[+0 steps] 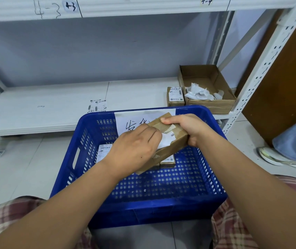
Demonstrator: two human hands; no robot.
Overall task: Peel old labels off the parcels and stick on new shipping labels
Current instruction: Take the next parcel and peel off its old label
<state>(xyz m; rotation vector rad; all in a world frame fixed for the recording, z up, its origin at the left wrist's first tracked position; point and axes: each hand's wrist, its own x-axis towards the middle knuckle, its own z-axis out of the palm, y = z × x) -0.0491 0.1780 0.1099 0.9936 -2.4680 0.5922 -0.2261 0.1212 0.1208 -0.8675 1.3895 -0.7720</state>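
Both my bare forearms reach forward and converge, wrists roughly level. My right grip (185, 127) wraps the far end of a brown cardboard parcel (179, 136), thumb laid along its top edge and fingers curled underneath. My left grip (134, 147) sits knuckles-up over the parcel's face, fingers curled down, pinching its torn white paper label (167, 141).
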